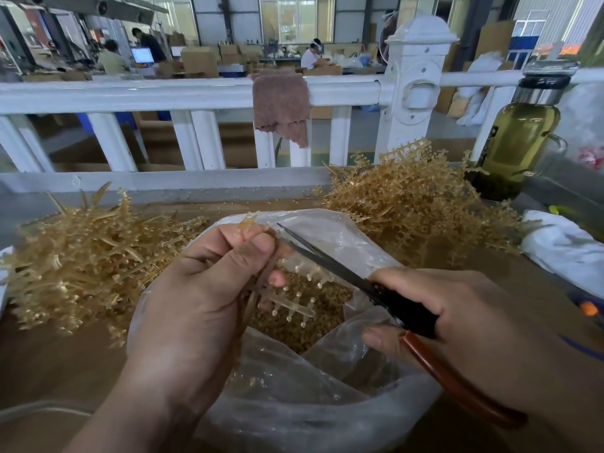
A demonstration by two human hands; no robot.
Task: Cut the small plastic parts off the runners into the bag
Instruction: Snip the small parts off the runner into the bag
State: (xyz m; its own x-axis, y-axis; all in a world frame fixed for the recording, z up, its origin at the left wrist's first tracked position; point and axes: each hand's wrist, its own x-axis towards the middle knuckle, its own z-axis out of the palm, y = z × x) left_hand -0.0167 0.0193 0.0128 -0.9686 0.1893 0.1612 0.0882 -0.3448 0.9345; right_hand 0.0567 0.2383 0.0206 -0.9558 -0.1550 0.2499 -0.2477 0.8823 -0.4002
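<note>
Clear bag [294, 407] sits below — left hand [202, 289] grips a runner [295, 308], right hand [457, 315] grips scissors [402, 308] beside it

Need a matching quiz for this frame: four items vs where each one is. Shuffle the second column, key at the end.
1. scissors
2. brown cloth
3. bottle
4. runner

A. draped over the white rail
B. gripped in the left hand, above the bag
C. standing at far right
D. held in the right hand

Pairs: 1-D, 2-A, 3-C, 4-B
</note>
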